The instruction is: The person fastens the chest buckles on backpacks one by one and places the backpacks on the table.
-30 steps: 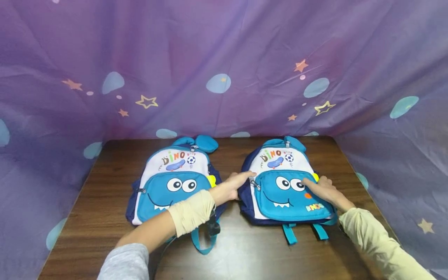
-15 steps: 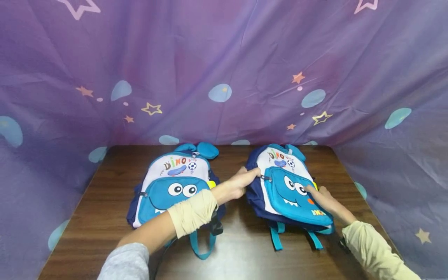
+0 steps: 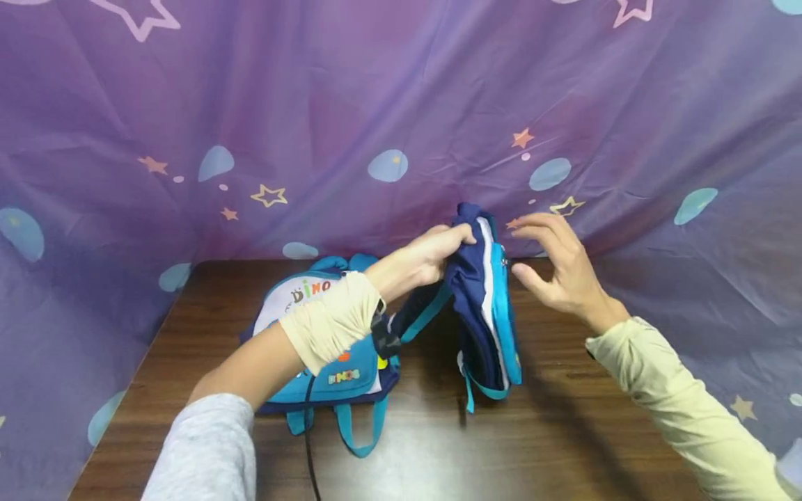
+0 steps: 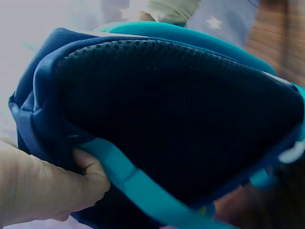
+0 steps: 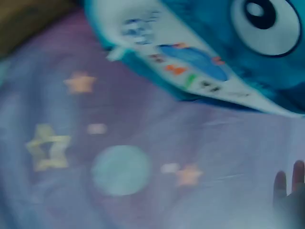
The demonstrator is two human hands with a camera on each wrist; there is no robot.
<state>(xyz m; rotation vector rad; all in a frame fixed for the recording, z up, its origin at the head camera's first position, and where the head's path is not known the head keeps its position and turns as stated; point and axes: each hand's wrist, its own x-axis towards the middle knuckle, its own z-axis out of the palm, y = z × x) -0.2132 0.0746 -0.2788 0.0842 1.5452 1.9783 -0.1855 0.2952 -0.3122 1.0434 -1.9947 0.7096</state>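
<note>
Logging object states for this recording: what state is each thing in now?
Held backpack: turned on edge, front facing rightward; whether fully zipped, unclear.
Other backpack: lying face up on the table, partly hidden by the left arm.
Left grip: holding the held backpack's side.
Right grip: open, holding nothing.
Curtain: hanging, creased.

From behind the left fingers (image 3: 460, 235) and right fingers (image 3: 546, 226), my head view looks forward and down, far enough back to include the table (image 3: 432, 452). My left wrist view, close behind the left fingers, faces the dark back of the held backpack (image 4: 186, 109). My right wrist view, also near, shares that backpack, framing its printed front above the right fingers.
</note>
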